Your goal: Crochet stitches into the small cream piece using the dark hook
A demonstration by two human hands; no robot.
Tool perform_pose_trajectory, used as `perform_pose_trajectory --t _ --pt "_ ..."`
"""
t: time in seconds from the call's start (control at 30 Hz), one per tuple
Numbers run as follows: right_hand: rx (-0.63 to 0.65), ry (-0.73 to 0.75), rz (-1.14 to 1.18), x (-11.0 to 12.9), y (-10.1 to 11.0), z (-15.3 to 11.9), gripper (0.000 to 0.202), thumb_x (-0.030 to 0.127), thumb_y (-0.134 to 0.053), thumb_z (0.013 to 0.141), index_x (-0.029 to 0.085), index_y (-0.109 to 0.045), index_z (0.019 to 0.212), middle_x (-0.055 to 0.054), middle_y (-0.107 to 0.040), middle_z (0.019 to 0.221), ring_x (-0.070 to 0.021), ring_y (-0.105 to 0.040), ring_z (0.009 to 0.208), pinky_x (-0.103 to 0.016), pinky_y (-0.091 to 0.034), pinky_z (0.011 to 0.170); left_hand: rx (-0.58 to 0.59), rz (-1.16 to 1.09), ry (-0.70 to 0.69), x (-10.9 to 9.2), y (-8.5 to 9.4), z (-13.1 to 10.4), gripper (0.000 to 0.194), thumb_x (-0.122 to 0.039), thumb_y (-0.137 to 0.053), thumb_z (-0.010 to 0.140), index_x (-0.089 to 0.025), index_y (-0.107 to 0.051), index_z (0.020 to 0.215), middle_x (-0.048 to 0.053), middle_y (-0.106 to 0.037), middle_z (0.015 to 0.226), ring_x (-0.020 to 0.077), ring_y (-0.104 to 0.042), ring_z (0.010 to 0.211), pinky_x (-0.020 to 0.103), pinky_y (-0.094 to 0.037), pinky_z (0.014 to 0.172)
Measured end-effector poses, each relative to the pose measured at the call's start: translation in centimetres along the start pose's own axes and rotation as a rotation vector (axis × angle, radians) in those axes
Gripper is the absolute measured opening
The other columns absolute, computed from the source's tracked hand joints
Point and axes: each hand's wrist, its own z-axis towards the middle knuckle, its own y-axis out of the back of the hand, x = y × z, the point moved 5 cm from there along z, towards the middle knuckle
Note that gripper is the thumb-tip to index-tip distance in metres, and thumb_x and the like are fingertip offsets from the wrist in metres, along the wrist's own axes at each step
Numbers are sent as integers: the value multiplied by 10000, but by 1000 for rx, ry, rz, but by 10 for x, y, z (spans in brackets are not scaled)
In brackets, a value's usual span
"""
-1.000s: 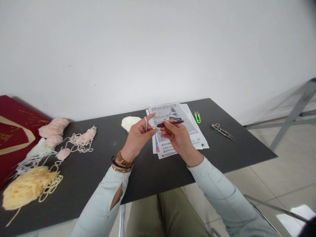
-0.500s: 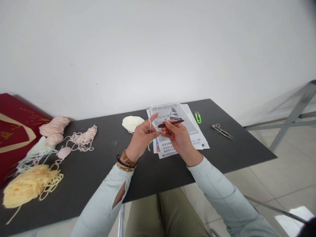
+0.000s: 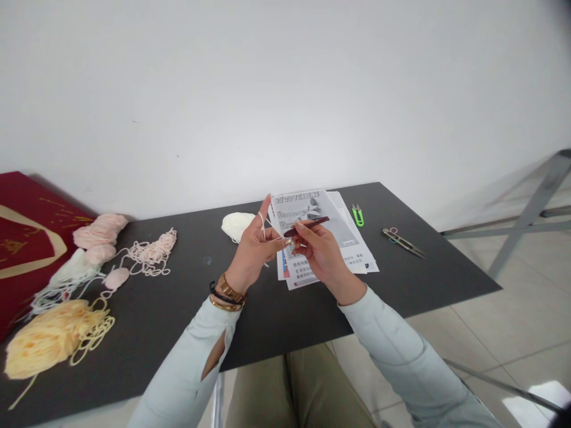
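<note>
My right hand (image 3: 322, 248) grips a crochet hook (image 3: 314, 223) with a dark red handle, its tip pointing left. Across from it, my left hand (image 3: 252, 249) pinches a small bit of white yarn (image 3: 286, 241) between thumb and a finger. The index finger is raised, and a white strand runs round it. Both hands nearly meet above the printed sheets (image 3: 352, 246). Behind my left hand lies a white yarn ball (image 3: 236, 226). The hook's tip is too small to make out.
Green thread snips (image 3: 358, 215) and metal scissors (image 3: 402, 242) lie to the right on the black table (image 3: 178, 333). At left are pink yarn (image 3: 100, 232), loose pale pink strands (image 3: 154, 254), yellow yarn (image 3: 49, 339) and a red bag (image 3: 35, 226). A white wall (image 3: 267, 101) stands behind.
My left index finger has swung up and left, with the strand round it. The crochet hook's handle has tilted and shifted slightly left; both hands stay close together.
</note>
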Motion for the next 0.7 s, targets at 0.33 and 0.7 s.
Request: perform_pose_trajectory --t 0.33,0.7 --pt "-16 -18 101 3 1 3 331 372 -886 600 160 -690 763 39 -674 584 -70 -593 474 -161 -564 447 61 62 -15 -1 2 2 853 -211 -801 719 -251 -410 1476 -36 -594 767 80 -528 666 204 -407 598" --pt "54 11 33 0 -2 0 270 382 -820 702 175 -661 770 50 -630 561 -56 -541 448 -144 -497 414 108 146 -77 -1 4 4 668 -234 -745 788 -215 -506 1412 -45 -585 691 85 -511 635 226 -411 637"
